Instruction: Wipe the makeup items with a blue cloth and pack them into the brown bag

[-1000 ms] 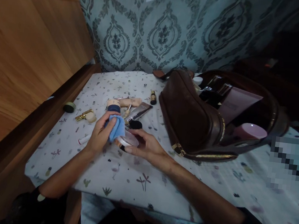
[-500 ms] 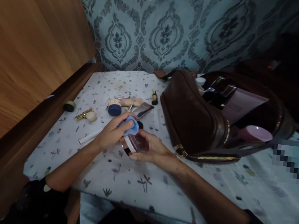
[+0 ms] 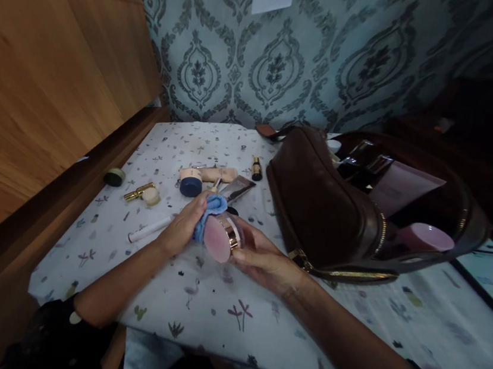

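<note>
A round cosmetic jar [image 3: 218, 239] with a pink lid and a shiny gold band is tilted so its lid faces me. My right hand [image 3: 264, 258] grips it from the right side, thumb near the gold band. Closed on a blue cloth [image 3: 214, 205], my left hand [image 3: 184, 225] presses the cloth against the jar's left side. Just behind the hands lie a jar with a dark blue lid [image 3: 190, 186], a beige tube [image 3: 221, 173] and a dark grey tube [image 3: 237, 189]. A white stick-like tube [image 3: 148, 229] lies by my left wrist.
An open brown leather bag [image 3: 316, 199] holding cosmetics stands on the right. On the left lie a gold tube [image 3: 139, 191], a small cream-coloured round piece [image 3: 151, 197] and a dark green-lidded jar [image 3: 114, 177]. A small black-and-gold bottle [image 3: 256, 168] stands near the bag. Wooden furniture [image 3: 63, 66] borders the table's left.
The jar has been turned, so its pink lid now faces me. The blue cloth has shifted from its upper edge to its left side. The view has tilted slightly.
</note>
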Motion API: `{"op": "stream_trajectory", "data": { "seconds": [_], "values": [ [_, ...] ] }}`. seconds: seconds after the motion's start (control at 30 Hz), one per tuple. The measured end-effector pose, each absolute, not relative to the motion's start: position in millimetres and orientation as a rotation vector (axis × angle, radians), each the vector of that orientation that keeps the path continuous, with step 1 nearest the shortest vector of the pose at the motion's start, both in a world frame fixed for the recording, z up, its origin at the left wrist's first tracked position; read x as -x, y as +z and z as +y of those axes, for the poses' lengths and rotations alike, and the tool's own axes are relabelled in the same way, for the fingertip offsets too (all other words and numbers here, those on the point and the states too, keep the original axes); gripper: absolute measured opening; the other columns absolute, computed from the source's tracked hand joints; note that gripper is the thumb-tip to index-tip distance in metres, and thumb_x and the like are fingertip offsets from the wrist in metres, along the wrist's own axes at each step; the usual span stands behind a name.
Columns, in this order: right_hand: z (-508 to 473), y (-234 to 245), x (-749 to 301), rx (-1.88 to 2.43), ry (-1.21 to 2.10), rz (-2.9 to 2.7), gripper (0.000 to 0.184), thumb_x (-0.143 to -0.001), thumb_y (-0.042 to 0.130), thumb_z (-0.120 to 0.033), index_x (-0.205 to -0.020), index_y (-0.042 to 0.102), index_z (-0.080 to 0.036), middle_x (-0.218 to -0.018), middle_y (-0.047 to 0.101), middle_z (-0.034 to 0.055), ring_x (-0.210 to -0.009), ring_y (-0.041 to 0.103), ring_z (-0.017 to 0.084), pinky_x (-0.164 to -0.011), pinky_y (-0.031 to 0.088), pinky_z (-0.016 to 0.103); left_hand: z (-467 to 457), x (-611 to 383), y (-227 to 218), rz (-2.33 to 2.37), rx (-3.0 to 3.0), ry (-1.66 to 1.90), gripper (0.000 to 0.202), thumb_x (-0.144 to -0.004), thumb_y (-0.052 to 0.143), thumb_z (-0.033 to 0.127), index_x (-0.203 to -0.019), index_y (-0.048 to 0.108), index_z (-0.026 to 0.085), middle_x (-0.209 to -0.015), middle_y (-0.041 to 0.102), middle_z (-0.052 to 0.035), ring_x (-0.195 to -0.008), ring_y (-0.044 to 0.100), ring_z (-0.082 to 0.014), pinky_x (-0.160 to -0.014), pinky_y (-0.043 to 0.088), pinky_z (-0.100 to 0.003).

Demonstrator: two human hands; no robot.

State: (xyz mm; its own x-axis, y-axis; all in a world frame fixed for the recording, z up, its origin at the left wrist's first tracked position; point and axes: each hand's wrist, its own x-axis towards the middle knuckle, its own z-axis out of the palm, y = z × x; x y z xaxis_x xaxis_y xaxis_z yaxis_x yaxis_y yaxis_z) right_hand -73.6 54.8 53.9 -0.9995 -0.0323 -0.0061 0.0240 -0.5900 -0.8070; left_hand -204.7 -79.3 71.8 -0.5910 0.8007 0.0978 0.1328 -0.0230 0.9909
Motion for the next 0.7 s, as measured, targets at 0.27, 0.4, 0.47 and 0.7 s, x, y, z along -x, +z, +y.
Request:
{"op": "stream_trajectory", "data": {
  "seconds": [0.27,0.4,0.47,0.7],
  "values": [
    [56.1,54.1,73.6,-0.067,-2.829,1.372,0.070,-0.064,0.089,-0.035,-0.127,0.060,-0.028,-0.121,0.063,0.0063,-0.095,0.061,0.017,-0.080,0.054,0.031,-90.2,210.3,90.2,1.708,-0.934,1.654,0.050,-0.082,0.056,0.026,-0.132,0.052,0.026,-0.117,0.063,-0.0037,-0.103,0.062,-0.0191,-0.082,0.049,-0.026],
    [57.8,58.8,72.9,-0.089,-2.876,1.402,0.064,-0.063,0.089,-0.038,-0.121,0.064,-0.028,-0.117,0.063,0.0061,-0.091,0.061,0.017,-0.077,0.055,0.031,-88.3,215.5,92.1,1.871,-0.877,1.695,0.044,-0.066,0.058,0.015,-0.109,0.057,0.022,-0.091,0.059,-0.0001,-0.074,0.056,-0.0142,-0.058,0.042,-0.022],
    [58.0,59.8,72.2,-0.080,-2.898,1.398,0.060,-0.064,0.088,-0.043,-0.118,0.065,-0.029,-0.111,0.063,0.0048,-0.085,0.060,0.017,-0.075,0.056,0.031,-87.1,216.0,91.2,1.922,-0.920,1.630,0.044,-0.063,0.059,0.013,-0.106,0.057,0.020,-0.092,0.060,-0.0003,-0.078,0.057,-0.0156,-0.061,0.043,-0.022],
    [60.5,53.3,73.4,-0.168,-2.869,1.378,0.042,-0.069,0.083,-0.048,-0.100,0.069,-0.023,-0.091,0.064,0.0050,-0.081,0.059,0.018,-0.073,0.054,0.033,-91.3,208.5,89.0,1.791,-1.177,1.413,0.073,-0.070,0.071,0.017,-0.136,0.043,0.024,-0.127,0.056,-0.0072,-0.115,0.056,-0.0245,-0.095,0.047,-0.033]
  ]
}}
